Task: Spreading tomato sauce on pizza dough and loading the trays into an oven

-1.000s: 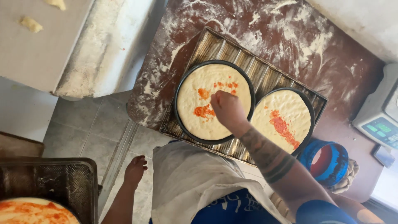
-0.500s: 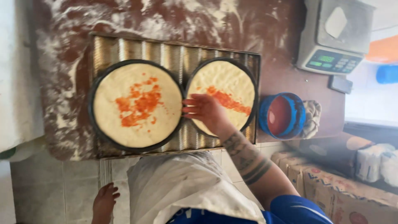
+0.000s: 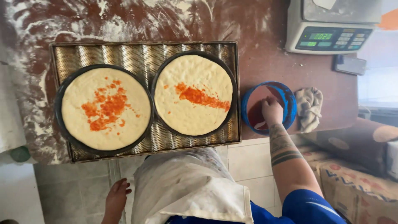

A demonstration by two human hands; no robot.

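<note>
Sauce pickup is in hand: the right hand (image 3: 271, 111), fingers curled, grasp indiscernible, is dipped in the bowl (image 3: 286, 93), right of centre. The left hand (image 3: 115, 198) hangs open, empty, lower left. Spreading over the right base (image 3: 193, 118) is judged next.

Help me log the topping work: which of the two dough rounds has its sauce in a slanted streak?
The right round, nearer the blue bowl; the left round has a scattered blotch at its middle.

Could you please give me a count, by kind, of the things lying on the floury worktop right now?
Dough rounds with red sauce: 2
Corrugated baking tray: 1
Blue sauce bowl, with the right hand dipped in it: 1
Weighing scale: 1
Crumpled cloth: 1
Total: 6
</note>
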